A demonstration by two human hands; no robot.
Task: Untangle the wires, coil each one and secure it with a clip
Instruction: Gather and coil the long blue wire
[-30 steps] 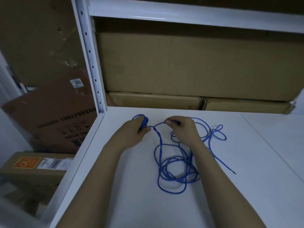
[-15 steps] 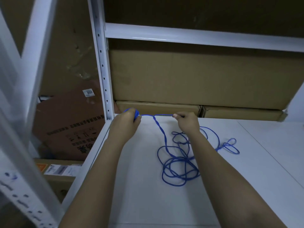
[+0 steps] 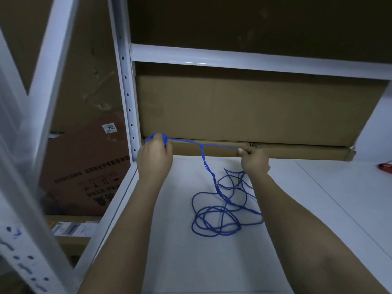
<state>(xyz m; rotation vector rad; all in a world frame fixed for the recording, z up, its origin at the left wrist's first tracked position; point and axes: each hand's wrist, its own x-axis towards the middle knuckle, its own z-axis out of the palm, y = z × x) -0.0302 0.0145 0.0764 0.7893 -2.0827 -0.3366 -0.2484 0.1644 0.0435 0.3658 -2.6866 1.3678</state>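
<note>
A long blue wire (image 3: pixel 214 217) lies in loose tangled loops on the white shelf (image 3: pixel 191 262). My left hand (image 3: pixel 153 158) is raised at the shelf's back left and grips a small coil of the same wire. My right hand (image 3: pixel 253 161) pinches the wire farther right. A taut stretch runs between the two hands. From its middle a twisted double strand drops down to the loops on the shelf. No clip is in sight.
Large cardboard boxes (image 3: pixel 254 109) fill the back of the shelf under a white crossbeam (image 3: pixel 233 60). A white perforated upright (image 3: pixel 127 92) stands at the left. More boxes (image 3: pixel 84 170) sit beyond it. A small red object (image 3: pixel 386 167) lies at the far right.
Both hands have risen and drawn apart, pulling the wire taut between them. The loops on the shelf have tightened and shifted. The camera has tilted upward.
</note>
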